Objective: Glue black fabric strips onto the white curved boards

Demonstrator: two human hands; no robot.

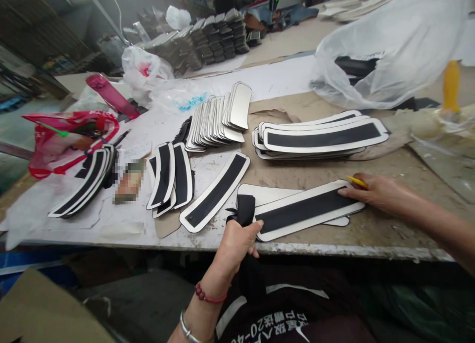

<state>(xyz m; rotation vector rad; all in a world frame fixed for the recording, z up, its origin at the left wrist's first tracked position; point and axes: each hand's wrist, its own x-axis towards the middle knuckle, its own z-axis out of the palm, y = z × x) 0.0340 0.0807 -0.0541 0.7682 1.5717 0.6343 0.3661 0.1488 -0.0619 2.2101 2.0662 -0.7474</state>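
A curved white piece with a black strip along its middle [304,210] lies near the table's front edge, on top of other white pieces [270,193]. My left hand [239,239] is closed on a bunch of black strips [245,209], its thumb at the piece's left end. At the right end, my right hand [365,189] is closed around a thin yellow tool [357,181], with fingertips on the black strip. Just left lies another white piece with a black strip [215,192].
Behind are a stack of black-striped pieces [322,135] and a fanned row of plain white ones [218,118]. More striped pieces [87,182] lie left, near a red bag [48,147]. A clear plastic bag [389,51] and a yellow-handled tool [451,85] are at right.
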